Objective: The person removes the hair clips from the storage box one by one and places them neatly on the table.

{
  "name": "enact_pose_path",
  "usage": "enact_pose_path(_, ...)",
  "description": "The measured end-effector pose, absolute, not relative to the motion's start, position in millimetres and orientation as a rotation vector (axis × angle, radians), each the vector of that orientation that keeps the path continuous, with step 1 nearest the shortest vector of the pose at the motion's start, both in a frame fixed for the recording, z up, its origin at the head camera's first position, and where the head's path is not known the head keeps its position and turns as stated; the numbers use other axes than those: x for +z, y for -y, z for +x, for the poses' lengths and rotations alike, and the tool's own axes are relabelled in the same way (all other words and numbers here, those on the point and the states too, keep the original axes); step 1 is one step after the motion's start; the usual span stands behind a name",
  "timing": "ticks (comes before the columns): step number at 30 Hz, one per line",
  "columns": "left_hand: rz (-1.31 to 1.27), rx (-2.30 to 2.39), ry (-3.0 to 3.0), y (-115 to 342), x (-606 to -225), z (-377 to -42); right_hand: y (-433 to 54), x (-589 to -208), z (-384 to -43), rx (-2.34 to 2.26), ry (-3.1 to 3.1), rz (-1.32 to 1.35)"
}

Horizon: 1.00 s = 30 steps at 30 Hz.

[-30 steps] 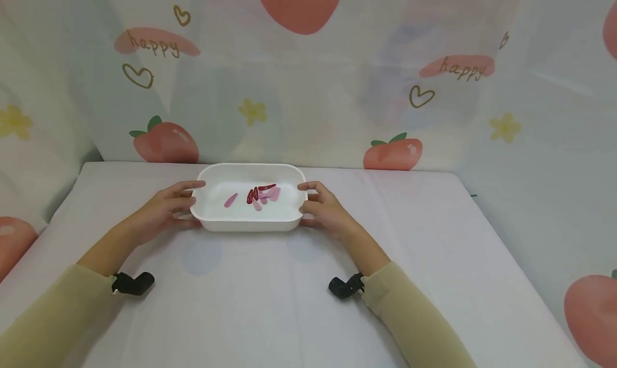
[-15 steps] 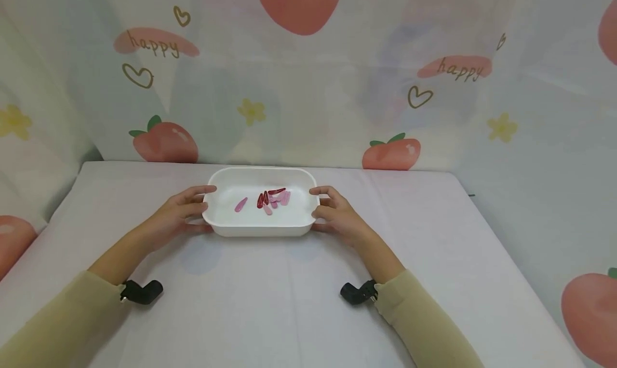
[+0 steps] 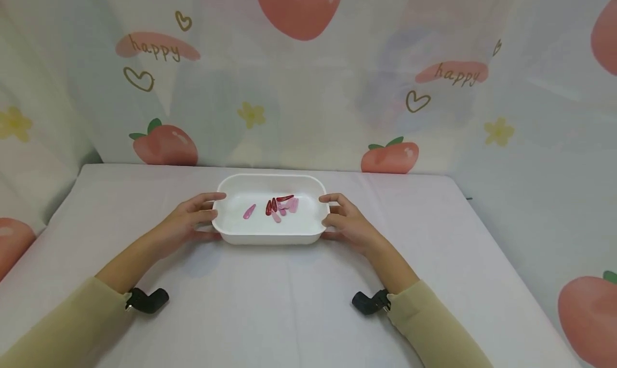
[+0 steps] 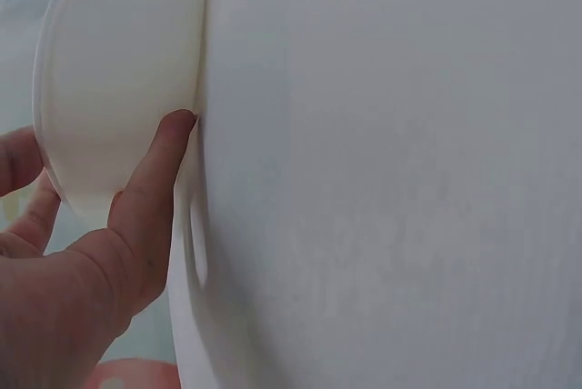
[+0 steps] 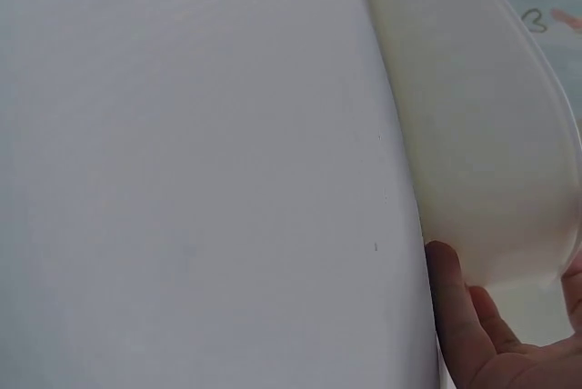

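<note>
A white oval-ended tray (image 3: 270, 240) sits on the cloth-covered table, near its far side. Inside, several red and pink snap hair clips lie in a cluster right of the middle, among them a red hair clip (image 3: 269, 208). One pink hair clip (image 3: 249, 211) lies apart to the left. My left hand (image 3: 185, 220) holds the tray's left end, fingers at the rim and thumb low on the wall. At the opposite end my right hand (image 3: 355, 227) grips it likewise. Both wrist views show the tray's outer wall (image 4: 127, 62) with the thumb close to the table.
A white cloth (image 3: 260, 303) covers the table. Behind it hangs a fabric backdrop (image 3: 308, 89) printed with strawberries, hearts and flowers, which also runs along both sides. Black wrist cameras, such as the left camera (image 3: 149, 301), project inward from the sleeves.
Both hands have shifted the tray to the right and slightly nearer to me. The hair clips keep their arrangement inside, and the grip stays the same.
</note>
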<state>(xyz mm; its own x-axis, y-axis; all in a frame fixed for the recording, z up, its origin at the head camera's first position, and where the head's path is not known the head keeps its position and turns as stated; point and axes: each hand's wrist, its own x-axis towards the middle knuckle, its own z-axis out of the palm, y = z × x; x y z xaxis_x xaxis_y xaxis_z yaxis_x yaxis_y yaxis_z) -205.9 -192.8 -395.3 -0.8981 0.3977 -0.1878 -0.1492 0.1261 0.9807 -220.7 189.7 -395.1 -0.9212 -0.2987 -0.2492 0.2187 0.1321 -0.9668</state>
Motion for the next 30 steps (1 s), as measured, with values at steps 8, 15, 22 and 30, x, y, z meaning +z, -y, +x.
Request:
enact_pose_path(8, 0.232, 1.825, -1.991, 180, -398, -199, -204, -397, -214, -1.838, -2.047, -0.074)
enact_pose_path(15, 0.243, 1.853, -1.967, 171, -400, -194, -214, -395, -208, -1.815, -2.075, -0.051)
enact_pose_path(22, 0.273, 1.883, -1.939, 163, -400, -190, -222, -394, -202, -1.807, -2.078, -0.042)
enact_pose_path(30, 0.282, 1.875, -1.936, 152, -403, -186, -234, -391, -197, -1.753, -2.121, -0.043)
